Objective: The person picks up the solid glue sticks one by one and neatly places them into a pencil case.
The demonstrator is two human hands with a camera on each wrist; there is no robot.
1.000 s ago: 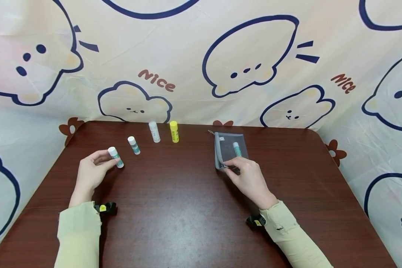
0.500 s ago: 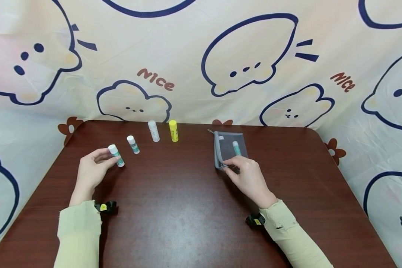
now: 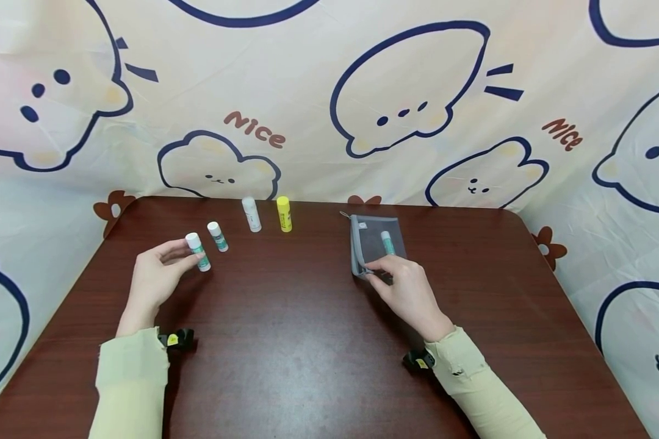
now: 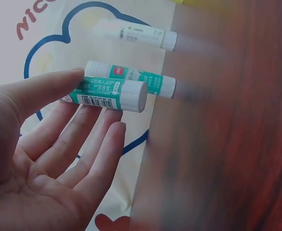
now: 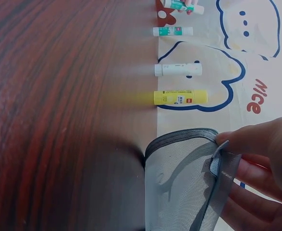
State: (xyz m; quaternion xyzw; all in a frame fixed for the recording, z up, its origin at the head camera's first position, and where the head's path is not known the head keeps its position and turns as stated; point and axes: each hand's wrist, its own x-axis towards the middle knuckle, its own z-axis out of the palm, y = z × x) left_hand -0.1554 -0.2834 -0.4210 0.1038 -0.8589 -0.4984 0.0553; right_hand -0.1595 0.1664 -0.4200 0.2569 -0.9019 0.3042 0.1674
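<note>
Between thumb and fingertips, my left hand (image 3: 156,275) holds a green-and-white glue stick (image 4: 100,94) with a barcode on its label. Just beyond it a second green-and-white glue stick (image 3: 218,236) stands upright on the table. My right hand (image 3: 412,292) pinches the near left corner of a grey mesh zip pouch (image 3: 370,235), by the zip edge. A teal glue stick (image 3: 387,242) shows dimly through the pouch's mesh, its lower end hidden behind the right hand. In the right wrist view, the fingers (image 5: 249,137) grip the pouch's zipped edge.
A white glue stick (image 3: 251,214) and a yellow glue stick (image 3: 284,214) stand upright near the back edge of the dark brown table (image 3: 296,341). Behind the table hangs a printed cloth (image 3: 307,79). A zip pull (image 3: 345,214) sticks out at the pouch's far left corner.
My left hand has shifted slightly right with its glue stick, closer to the standing green-and-white one. The right hand and the pouch have stayed in place.
</note>
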